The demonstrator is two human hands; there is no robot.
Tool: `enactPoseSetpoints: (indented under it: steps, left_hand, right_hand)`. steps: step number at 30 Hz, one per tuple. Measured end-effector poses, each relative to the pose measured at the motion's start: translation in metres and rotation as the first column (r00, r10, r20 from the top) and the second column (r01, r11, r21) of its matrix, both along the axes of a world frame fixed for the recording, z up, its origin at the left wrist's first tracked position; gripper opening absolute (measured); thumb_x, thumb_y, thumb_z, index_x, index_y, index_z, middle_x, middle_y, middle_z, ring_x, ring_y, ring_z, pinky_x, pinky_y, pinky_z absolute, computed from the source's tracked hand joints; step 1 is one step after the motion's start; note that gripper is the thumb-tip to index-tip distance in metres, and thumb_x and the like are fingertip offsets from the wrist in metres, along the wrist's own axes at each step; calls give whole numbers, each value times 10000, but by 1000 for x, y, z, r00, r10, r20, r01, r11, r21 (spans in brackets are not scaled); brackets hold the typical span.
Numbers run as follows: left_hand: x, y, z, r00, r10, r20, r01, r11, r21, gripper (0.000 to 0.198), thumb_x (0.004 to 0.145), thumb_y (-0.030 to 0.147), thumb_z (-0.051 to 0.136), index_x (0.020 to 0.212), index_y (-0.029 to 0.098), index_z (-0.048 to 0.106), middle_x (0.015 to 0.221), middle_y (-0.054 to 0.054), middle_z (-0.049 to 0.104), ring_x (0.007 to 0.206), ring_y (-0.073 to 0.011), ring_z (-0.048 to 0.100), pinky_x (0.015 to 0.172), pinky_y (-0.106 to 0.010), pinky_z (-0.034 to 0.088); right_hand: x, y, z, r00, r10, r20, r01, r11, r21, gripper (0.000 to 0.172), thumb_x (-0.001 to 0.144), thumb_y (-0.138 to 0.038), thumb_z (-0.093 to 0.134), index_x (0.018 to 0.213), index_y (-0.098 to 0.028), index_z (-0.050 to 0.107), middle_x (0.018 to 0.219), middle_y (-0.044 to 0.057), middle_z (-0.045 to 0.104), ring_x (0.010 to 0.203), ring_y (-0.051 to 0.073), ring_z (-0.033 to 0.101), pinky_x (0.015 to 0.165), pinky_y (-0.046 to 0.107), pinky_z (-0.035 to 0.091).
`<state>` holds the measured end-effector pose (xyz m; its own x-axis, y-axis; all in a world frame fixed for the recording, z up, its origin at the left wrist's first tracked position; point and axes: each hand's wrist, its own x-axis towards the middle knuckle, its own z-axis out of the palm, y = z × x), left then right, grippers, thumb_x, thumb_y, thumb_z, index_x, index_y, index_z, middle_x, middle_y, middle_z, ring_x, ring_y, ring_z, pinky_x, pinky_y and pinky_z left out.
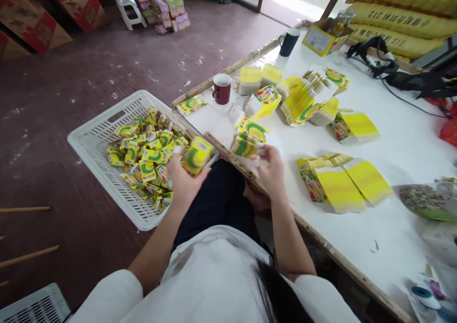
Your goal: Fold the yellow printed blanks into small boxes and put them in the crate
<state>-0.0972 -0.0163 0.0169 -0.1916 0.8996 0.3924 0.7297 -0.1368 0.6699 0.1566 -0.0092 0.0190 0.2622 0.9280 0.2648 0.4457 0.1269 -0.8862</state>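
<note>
My left hand is closed around a small yellow-and-green carton, held above the right side of a white plastic basket. Many similar folded cartons lie heaped in that basket. My right hand is at the table edge, fingers bent and slightly apart, with white coverings on the fingertips. Its fingertips are beside a stack of printed cartons; slight blur hides whether they touch it. No object shows between them.
A maroon mug and a dark mug stand on the white table. More carton bundles lie to the right. The table has a raised wooden edge. Black straps and a cable lie far right.
</note>
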Motion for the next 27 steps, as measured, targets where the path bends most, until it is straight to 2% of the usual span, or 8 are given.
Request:
enactPoseSetpoints:
  steps: [3,7,11,14,16,18,22,27]
  left_hand:
    - [-24,8,1,982,187,22,-187,982,9,996,636,431,883,1433,146,358,1503,-238,419,1468,-416,359,1235,-596,231]
    - [-19,2,-3,997,40,72,-38,999,-36,860,724,408,815,1416,140,381,1461,-234,467,1425,-389,428,1217,-582,287]
    - [8,-9,-12,966,-135,220,157,984,-82,680,795,387,758,1359,171,445,1374,-186,579,1355,-327,528,1189,-558,352]
    - [28,-14,-18,831,-288,475,407,898,-167,698,786,453,772,1358,215,452,1344,-160,623,1299,-299,589,1090,-515,476]
    - [41,-14,-18,654,-323,684,564,811,-156,800,706,562,812,1354,244,466,1372,-161,614,1278,-311,607,990,-477,546]
    - [53,-12,-13,472,-282,835,613,786,-81,814,670,720,752,1292,247,525,1343,-158,628,1237,-326,630,922,-468,571]
    - [67,-5,7,330,-185,926,534,845,-22,671,825,823,401,1046,223,606,997,-105,683,987,-275,691,813,-443,579]
    - [69,1,12,270,-80,959,314,949,-9,600,852,818,378,766,231,468,663,15,469,618,-137,547,656,-291,543]
  right_hand:
    - [28,34,3,950,-198,240,215,976,-43,283,850,-371,716,1021,-166,624,1075,144,599,1008,264,546,1002,486,435]
    - [37,63,-2,940,-179,291,216,971,-100,253,762,-312,791,806,-192,573,897,91,567,962,260,491,1010,523,376]
    - [32,65,5,939,-151,309,196,973,-121,333,717,-209,791,764,-230,462,830,42,552,888,225,489,955,474,396]
    - [24,50,17,945,-143,294,184,976,-118,297,755,-162,710,853,-238,440,837,24,581,788,191,511,825,389,439]
    - [11,32,22,969,-110,220,136,985,-108,283,782,-183,663,941,-242,436,845,5,603,711,171,528,720,336,448]
    - [-8,9,22,997,25,70,-19,995,-95,315,777,-201,652,993,-247,427,849,-11,613,671,160,547,653,303,448]
    - [-52,-35,12,857,431,-283,-468,880,-77,280,820,-270,654,980,-258,426,797,-33,582,655,141,553,604,266,447]
    - [-83,-55,-1,791,406,-457,-476,878,-44,492,772,-432,801,1085,-269,458,920,-10,593,787,151,580,719,284,496]
